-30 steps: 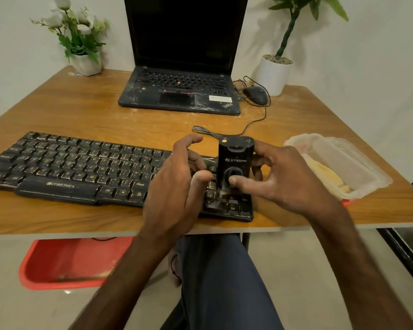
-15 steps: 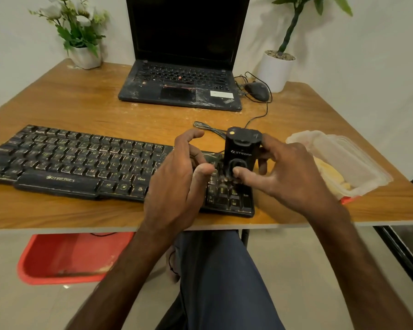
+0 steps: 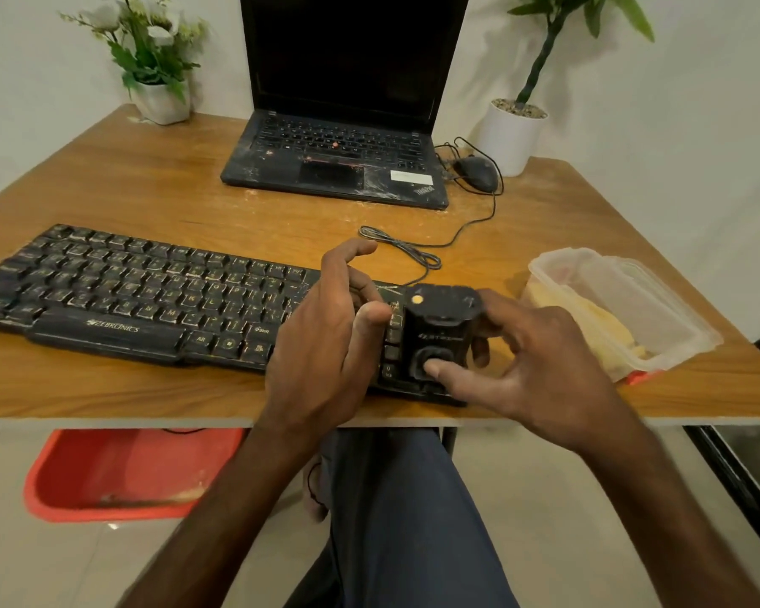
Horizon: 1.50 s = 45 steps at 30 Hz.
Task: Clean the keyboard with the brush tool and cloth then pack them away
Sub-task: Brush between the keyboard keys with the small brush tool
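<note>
Keyboard (image 3: 150, 296) flat along front edge of wooden table (image 3: 150, 190), dusty keys facing up. Brush tool (image 3: 439, 331), black block with yellow dot on top, standing upright on right end of keyboard. Right hand (image 3: 536, 366): clasped round brush tool, thumb pressed on oval pad on front face, fingers wrapped round right side. Left hand (image 3: 321, 344): over keys just beside left side of tool, fingers loosely bent, index raised, nothing grasped; contact between thumb and tool not discernible. Yellow cloth (image 3: 589, 318) inside clear plastic container (image 3: 632, 309) at right of table, near right hand. Laptop (image 3: 338, 168) and mouse (image 3: 477, 173) at rear of table.
</note>
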Each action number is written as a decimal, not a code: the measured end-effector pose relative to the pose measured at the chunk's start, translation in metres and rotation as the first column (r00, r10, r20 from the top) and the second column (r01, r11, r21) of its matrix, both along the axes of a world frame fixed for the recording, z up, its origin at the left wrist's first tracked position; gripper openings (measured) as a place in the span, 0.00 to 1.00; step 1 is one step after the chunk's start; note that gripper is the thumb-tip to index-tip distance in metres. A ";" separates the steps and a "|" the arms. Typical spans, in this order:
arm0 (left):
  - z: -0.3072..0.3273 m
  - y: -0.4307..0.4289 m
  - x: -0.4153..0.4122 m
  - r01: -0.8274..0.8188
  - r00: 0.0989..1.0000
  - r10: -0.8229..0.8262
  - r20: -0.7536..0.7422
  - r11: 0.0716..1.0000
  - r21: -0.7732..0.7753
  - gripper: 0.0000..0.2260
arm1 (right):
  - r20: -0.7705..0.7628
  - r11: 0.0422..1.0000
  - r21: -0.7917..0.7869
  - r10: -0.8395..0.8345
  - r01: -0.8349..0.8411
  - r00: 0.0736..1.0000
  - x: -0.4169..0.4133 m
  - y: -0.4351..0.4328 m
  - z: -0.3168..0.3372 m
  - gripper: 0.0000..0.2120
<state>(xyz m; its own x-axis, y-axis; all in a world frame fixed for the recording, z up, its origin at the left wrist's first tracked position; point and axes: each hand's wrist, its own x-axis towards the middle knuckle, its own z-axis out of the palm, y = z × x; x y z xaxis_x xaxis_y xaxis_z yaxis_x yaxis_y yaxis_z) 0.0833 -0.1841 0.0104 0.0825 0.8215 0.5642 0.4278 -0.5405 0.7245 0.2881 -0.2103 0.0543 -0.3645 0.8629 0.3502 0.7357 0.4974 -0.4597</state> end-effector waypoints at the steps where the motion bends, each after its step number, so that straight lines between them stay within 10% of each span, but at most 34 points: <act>1: -0.001 0.001 0.000 0.001 1.000 -0.001 0.005 1.000 0.002 0.45 | -0.018 1.000 0.007 -0.017 0.017 1.000 0.002 0.001 0.001 0.28; 6: 0.000 0.001 -0.002 -0.007 0.997 0.006 0.080 1.000 0.017 0.45 | -0.102 0.997 -0.029 0.074 -0.077 0.992 -0.011 -0.001 0.001 0.26; 15: 0.000 0.001 -0.005 -0.012 0.985 0.016 0.173 1.000 -0.021 0.44 | 0.237 1.000 -0.014 -0.009 0.013 0.971 0.000 0.001 0.028 0.24; 34: -0.004 0.001 -0.003 0.012 0.994 -0.014 0.112 1.000 0.013 0.44 | -0.011 0.999 -0.013 0.030 -0.030 1.000 -0.007 0.000 0.006 0.28; 45: 0.002 0.000 -0.008 0.061 0.998 -0.062 -0.025 0.997 -0.050 0.38 | 0.092 1.000 0.012 0.011 -0.012 0.996 0.009 -0.004 0.015 0.28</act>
